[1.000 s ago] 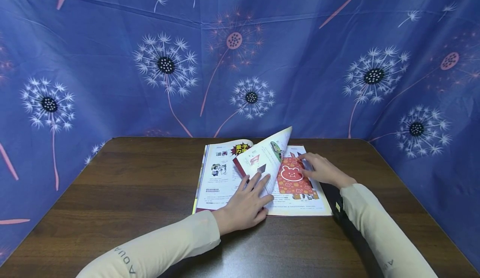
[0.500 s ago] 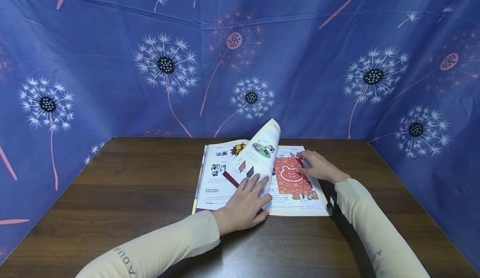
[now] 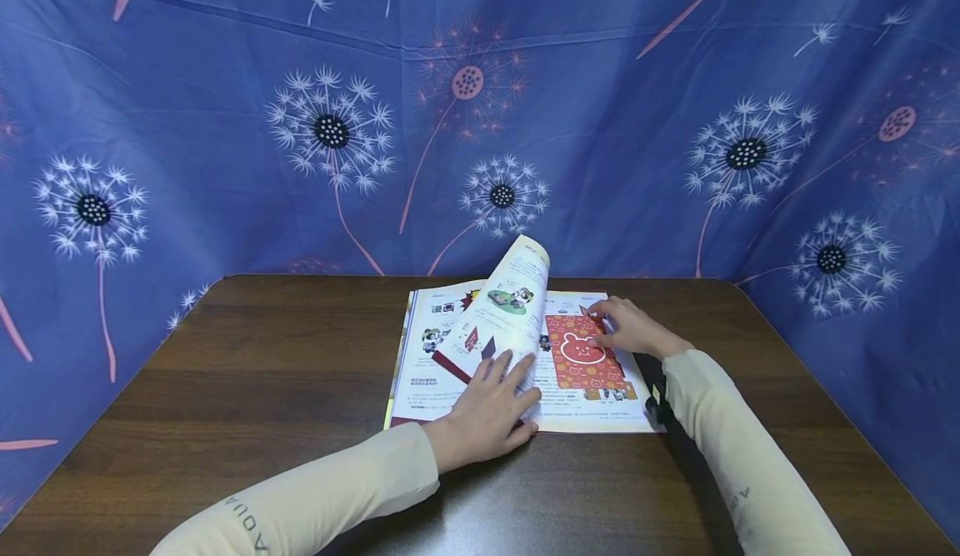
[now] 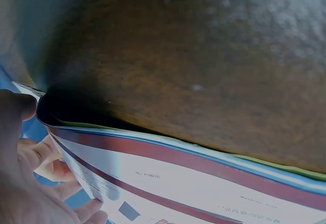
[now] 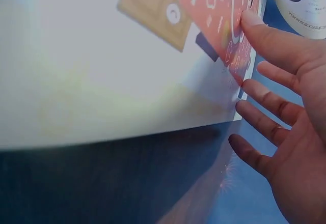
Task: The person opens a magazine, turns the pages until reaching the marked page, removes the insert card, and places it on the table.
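Observation:
An open magazine (image 3: 600, 418) lies on the table, one page (image 3: 517, 277) raised and curling leftward near its middle. My left hand (image 3: 487, 410) rests over the lower middle of the magazine, fingers spread against the raised page; the left wrist view shows its fingertips (image 4: 90, 208) on that page. Flat on the right-hand page is a red envelope (image 3: 583, 366) with a white bear outline. My right hand (image 3: 637, 327) touches its upper right side, the thumb (image 5: 252, 20) on its face and the fingers by its edge. Nothing appears gripped between them.
The brown wooden table (image 3: 285, 356) extends on both sides of the magazine. Behind and beside it hangs a blue cloth (image 3: 600, 122) printed with dandelions. A dark strap-like thing (image 3: 654, 410) is under the right wrist.
The raised page has curled further left, uncovering more of the right-hand page and the envelope's left edge. My right hand and forearm have shifted slightly left; the left hand has stayed in place.

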The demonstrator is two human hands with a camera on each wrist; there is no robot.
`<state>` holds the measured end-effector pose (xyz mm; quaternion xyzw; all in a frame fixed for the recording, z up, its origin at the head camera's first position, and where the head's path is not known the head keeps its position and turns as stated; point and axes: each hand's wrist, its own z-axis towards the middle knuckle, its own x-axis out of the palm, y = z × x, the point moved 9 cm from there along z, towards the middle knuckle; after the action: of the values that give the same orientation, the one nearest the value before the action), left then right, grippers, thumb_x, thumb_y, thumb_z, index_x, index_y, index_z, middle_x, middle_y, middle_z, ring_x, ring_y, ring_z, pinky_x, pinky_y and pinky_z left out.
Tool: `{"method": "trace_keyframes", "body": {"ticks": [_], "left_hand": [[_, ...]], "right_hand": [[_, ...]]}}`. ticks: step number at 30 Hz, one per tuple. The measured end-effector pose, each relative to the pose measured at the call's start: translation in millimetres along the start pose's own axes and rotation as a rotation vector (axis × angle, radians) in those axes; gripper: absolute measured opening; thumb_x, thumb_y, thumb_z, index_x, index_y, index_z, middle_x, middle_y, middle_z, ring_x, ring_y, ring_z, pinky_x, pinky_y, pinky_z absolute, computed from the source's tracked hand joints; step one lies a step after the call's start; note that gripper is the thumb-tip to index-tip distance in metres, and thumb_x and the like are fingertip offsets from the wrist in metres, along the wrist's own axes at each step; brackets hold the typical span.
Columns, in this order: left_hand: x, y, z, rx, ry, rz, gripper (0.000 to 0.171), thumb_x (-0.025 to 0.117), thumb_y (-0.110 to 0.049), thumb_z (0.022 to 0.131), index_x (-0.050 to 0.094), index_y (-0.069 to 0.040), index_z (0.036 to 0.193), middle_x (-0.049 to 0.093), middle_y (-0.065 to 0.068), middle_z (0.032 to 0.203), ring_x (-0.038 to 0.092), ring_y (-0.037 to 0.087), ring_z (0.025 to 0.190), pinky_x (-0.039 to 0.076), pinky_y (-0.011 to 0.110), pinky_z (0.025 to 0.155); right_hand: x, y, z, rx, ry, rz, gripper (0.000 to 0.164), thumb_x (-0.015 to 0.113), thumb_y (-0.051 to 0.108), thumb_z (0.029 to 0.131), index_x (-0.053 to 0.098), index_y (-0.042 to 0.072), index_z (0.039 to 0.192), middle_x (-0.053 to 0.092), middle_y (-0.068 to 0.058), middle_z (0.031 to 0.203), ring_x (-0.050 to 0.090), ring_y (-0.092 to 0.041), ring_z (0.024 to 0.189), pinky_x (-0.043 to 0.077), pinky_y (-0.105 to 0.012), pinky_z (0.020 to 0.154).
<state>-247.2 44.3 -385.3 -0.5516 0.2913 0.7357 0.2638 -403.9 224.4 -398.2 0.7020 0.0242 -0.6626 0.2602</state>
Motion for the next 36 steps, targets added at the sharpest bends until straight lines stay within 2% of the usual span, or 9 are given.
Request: {"method": "trace_keyframes", "body": {"ticks": [7,14,23,30,36], "left_hand": [[-2.5,-1.5,1.1,0.001,-0.027,0.018,0.040,0.051,-0.049,0.086,0.053,-0.022,0.116,0.034,0.012,0.144,0.032,0.035,0.131,0.032,0.047,0.102],[-2.3,-1.7,0.6,0.001,-0.020,0.036,0.042,0.052,-0.050,0.085,0.055,-0.021,0.116,0.037,0.011,0.142,0.032,0.033,0.132,0.031,0.047,0.102],[-1.3,-0.6,-0.5,-0.009,-0.009,0.055,0.045,0.051,-0.053,0.085,0.056,-0.020,0.115,0.047,0.009,0.133,0.040,0.033,0.126,0.034,0.045,0.099],[4.2,3.0,-1.5,-0.037,0.044,0.008,0.049,0.049,-0.054,0.086,0.053,-0.019,0.121,0.047,0.009,0.133,0.042,0.033,0.124,0.036,0.045,0.098],[7.4,4.8,-1.7,-0.055,0.079,-0.001,0.052,0.047,-0.054,0.087,0.050,-0.019,0.125,0.048,0.009,0.132,0.042,0.033,0.124,0.039,0.044,0.095]], "right_hand": [[-0.3,1.6,2.9,0.009,0.017,0.013,0.055,0.074,0.027,0.073,0.056,0.000,0.117,0.055,-0.019,0.107,0.045,-0.036,0.104,0.037,-0.054,0.090],[0.2,1.9,4.4,0.019,0.028,0.030,0.055,0.075,0.024,0.072,0.056,0.000,0.118,0.052,-0.019,0.106,0.045,-0.034,0.102,0.037,-0.053,0.086],[3.5,-0.8,5.4,0.071,0.062,0.054,0.055,0.073,0.022,0.074,0.056,-0.003,0.120,0.045,-0.023,0.117,0.039,-0.038,0.110,0.033,-0.056,0.093],[2.4,-1.9,4.9,0.102,0.064,0.071,0.054,0.075,0.022,0.073,0.057,-0.002,0.118,0.044,-0.021,0.114,0.038,-0.036,0.108,0.034,-0.053,0.092],[2.9,-4.0,5.6,0.119,0.071,0.079,0.051,0.073,0.020,0.074,0.056,0.000,0.118,0.044,-0.022,0.118,0.036,-0.037,0.112,0.033,-0.055,0.095]]}}
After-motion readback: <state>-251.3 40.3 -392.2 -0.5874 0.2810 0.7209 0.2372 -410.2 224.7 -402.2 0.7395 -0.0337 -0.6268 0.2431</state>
